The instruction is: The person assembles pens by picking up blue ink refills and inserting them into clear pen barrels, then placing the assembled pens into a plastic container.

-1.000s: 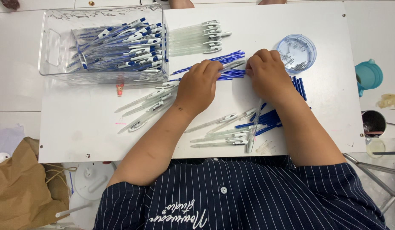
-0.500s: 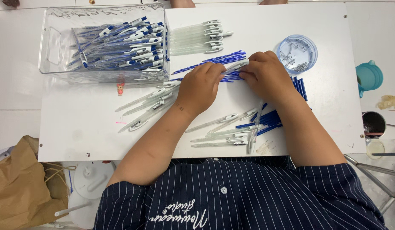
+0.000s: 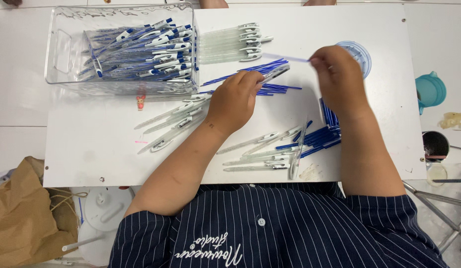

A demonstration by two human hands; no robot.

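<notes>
The fingers (image 3: pixel 317 62) of the right hand (image 3: pixel 340 79) pinch one end of a thin blue refill (image 3: pixel 285 57), held level above the table (image 3: pixel 91 149) and aimed toward the left hand. The left hand (image 3: pixel 235 99) is closed around a clear pen barrel (image 3: pixel 274 74), its open end pointing up and to the right toward the refill. The refill's tip is near the barrel but does not look seated in it yet, so this pen is judged to be mid-assembly.

Taking the left hand as the landmark: just beyond it lies a loose fan of blue refills (image 3: pixel 250 67), partly under the barrel. Further beyond is a neat row of empty clear barrels (image 3: pixel 230 44). Beyond and to the left stands a clear plastic bin (image 3: pixel 61 49) heaped with finished blue-and-white pens (image 3: pixel 141 49). Just to the left and nearer the person lie more clear barrels (image 3: pixel 171 124), scattered. To the right and nearer the person is another cluster of barrels (image 3: pixel 265 154) and a bunch of blue parts (image 3: pixel 325 131). Far right, past the right hand, sits a round clear lid (image 3: pixel 362 52).

By the look of it, a good share is done, going by the full bin, yet dozens of barrels and refills remain unjoined.
</notes>
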